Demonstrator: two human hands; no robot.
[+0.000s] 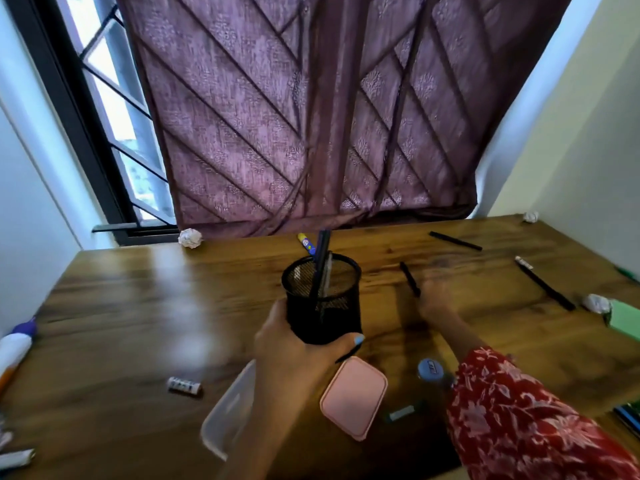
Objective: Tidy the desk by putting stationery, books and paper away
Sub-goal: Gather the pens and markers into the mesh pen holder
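Observation:
My left hand (291,348) grips a black mesh pen holder (322,299) held above the middle of the wooden desk (138,306); a couple of dark pens stand in it. My right hand (434,299), blurred, is closed on the lower end of a black pen (409,278) just right of the holder. More black pens lie farther right: one (454,240) near the back edge, another (543,287) toward the right side. A yellow-and-blue glue stick (306,243) lies behind the holder.
Crumpled paper balls sit at the back left (190,238), back right (531,216) and right (595,303). A green pad (625,318) is at the right edge. Near me lie a pink case (353,398), a clear lid (228,414), a blue-capped item (430,370), a small tube (184,386) and a white bottle (14,351).

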